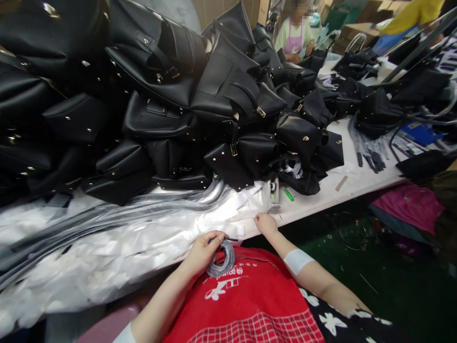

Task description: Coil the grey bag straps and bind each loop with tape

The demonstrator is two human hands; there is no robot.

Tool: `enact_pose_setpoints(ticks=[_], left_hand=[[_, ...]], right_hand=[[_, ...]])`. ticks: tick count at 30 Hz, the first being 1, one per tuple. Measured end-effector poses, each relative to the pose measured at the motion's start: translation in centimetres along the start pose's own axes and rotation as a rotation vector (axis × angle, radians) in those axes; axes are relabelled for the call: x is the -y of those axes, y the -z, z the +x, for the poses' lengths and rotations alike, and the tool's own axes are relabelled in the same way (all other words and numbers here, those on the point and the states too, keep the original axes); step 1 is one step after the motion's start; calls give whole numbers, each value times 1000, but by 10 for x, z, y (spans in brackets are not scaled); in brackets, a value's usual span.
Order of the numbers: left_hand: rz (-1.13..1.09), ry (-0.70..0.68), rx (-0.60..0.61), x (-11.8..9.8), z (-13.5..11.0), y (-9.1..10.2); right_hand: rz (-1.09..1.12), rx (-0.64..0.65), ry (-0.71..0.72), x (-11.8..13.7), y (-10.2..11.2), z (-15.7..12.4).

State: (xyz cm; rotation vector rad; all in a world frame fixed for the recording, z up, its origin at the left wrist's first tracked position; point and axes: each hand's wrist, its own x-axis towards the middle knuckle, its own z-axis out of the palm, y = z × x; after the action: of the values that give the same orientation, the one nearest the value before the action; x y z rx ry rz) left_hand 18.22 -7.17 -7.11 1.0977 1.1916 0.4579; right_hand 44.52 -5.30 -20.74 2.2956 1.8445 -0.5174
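Note:
My left hand (203,250) is closed around a coiled grey strap (222,259), held just above my red apron (246,295) at the table's near edge. My right hand (264,223) rests on the white table edge (321,202), fingers curled down against white paper or plastic sheets (235,209); I cannot make out anything in it. A small white tape dispenser (273,193) stands just beyond the right hand. A large heap of black leather handbags (171,105) with gold studs and buckles fills the table behind.
Long clear plastic sheets (89,238) lie across the table's left front. Grey strap pieces (367,152) and a blue sheet (421,133) lie at the right. Another person in a pink apron (294,40) sits at the far end. A magenta bag (407,205) lies on the green floor.

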Motion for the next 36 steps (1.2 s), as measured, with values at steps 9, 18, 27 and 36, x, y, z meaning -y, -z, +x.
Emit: enact_pose_setpoints(ticks=[9,18,27,36], left_hand=[[23,-3,-52,6,-15,2],[-66,17,-126,16,-22,2],[-75,-41,-104,17,-15,-10],[-64,-38,-88,9,-14,-17]], right_hand=[[-83,-21,47,18,-3,5],[-144,-39,66,-22,13,4],[-172,-101,158,-35,2,-11],[-63,-136,231,-49,-20,-15]])
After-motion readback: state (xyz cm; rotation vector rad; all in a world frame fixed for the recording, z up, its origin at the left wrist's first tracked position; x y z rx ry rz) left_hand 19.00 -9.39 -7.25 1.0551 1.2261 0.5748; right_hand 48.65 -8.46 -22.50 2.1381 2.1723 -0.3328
